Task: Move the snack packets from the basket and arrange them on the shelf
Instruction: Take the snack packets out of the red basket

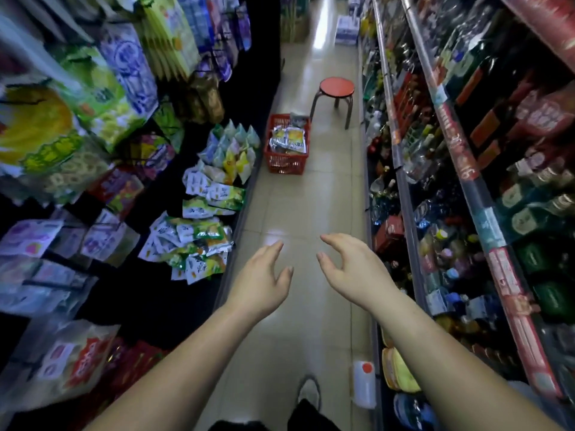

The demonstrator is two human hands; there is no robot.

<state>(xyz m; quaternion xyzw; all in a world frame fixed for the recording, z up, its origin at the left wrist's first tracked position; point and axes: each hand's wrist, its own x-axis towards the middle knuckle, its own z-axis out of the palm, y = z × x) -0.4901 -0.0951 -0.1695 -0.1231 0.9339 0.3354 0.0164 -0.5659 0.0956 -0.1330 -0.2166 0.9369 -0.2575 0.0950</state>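
A red plastic basket stands on the aisle floor ahead, with silver and yellow snack packets piled in it. On the low dark shelf to my left lie several green, white and yellow snack packets. My left hand and my right hand are stretched out over the floor, well short of the basket. Both hold nothing, and their fingers are apart and slightly curled.
A red-topped stool stands just behind the basket. Hanging packet displays line the left side, and bottle shelves line the right. A white jug sits on the floor at the lower right. My shoe shows below.
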